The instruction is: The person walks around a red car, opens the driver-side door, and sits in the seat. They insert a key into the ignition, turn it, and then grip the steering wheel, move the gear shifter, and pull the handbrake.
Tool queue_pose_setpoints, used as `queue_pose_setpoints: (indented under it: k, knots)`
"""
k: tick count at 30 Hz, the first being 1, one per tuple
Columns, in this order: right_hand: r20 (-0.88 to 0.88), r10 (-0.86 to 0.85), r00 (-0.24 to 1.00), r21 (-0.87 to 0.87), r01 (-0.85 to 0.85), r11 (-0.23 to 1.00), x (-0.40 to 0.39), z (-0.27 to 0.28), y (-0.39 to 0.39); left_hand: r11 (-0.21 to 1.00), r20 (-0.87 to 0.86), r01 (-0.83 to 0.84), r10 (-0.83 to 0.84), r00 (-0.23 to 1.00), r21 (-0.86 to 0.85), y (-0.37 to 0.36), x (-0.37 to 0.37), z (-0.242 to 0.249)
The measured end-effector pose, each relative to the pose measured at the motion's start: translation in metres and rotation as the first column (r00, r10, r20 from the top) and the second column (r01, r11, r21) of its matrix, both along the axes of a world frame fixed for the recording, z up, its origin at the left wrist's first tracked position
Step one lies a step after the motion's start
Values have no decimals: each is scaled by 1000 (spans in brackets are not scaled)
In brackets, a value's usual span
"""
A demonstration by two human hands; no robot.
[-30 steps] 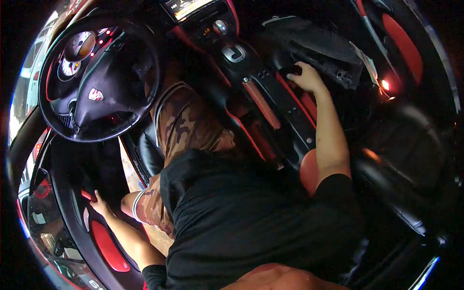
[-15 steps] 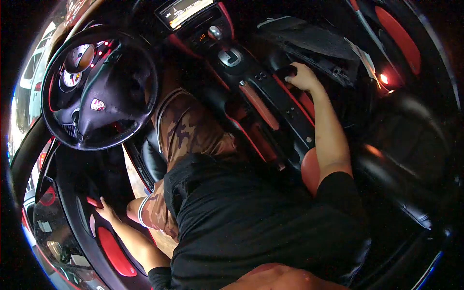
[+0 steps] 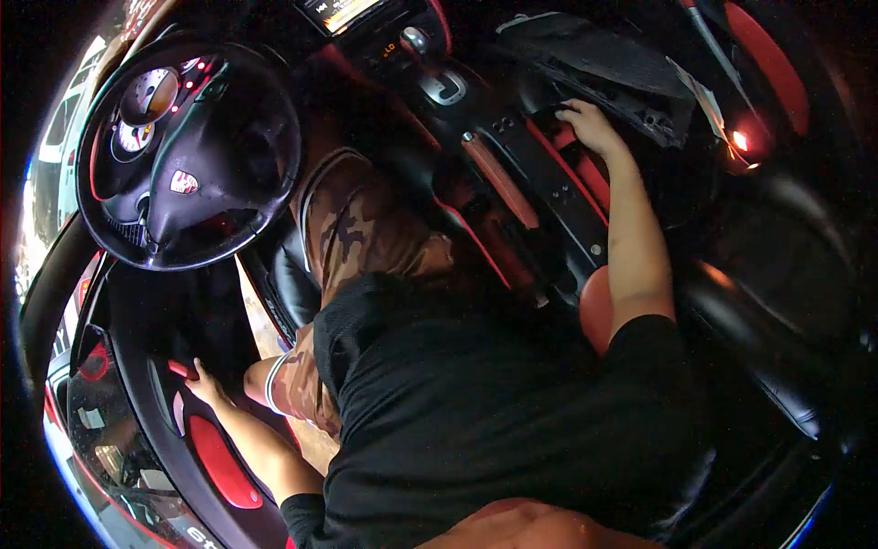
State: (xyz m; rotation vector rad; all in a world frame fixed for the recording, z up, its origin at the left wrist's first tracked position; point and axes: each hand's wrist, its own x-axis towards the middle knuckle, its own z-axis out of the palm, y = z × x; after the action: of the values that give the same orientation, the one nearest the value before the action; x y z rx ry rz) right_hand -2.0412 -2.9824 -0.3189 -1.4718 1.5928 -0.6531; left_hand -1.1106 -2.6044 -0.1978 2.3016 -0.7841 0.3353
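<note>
My left hand (image 3: 207,382) is at the door on the left, its fingers closed round the red end of a door pull (image 3: 180,369). On the far side of the centre console (image 3: 549,178), my right hand (image 3: 596,128) reaches out with its fingers extended over a dark edge. Red trim (image 3: 590,174) lies just below that hand. Whether the fingertips press on the edge is hard to see in the shadow. A gear lever (image 3: 414,39) and a red-covered handbrake lever (image 3: 498,178) stand nearer to me on the console.
A black steering wheel (image 3: 186,183) with lit gauges stands at the left. A loose dark panel (image 3: 599,69) hangs in the passenger footwell, near a bright red-tinged lamp (image 3: 739,141). The passenger seat (image 3: 777,247) is at the right, and a lit screen (image 3: 343,13) sits at the top.
My right hand has straightened its fingers from a more curled pose and shifted slightly right in view. The view has moved a little; my left hand stays at the door pull.
</note>
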Motion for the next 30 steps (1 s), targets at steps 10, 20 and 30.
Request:
queue_pose_setpoints:
  k: [10,20,30]
  knots:
    - [23,-52,998,-17,52,998,-5,-17,-6,1000,60,-3,3,998,5,-1,-8,2]
    - [77,-43,996,-22,45,999,-7,-20,-8,999,-8,-39,39,999,5,-2,-11,2]
    - [107,-57,993,4,57,998,-6,-14,-4,999,-16,-37,37,999,36,-3,-20,7]
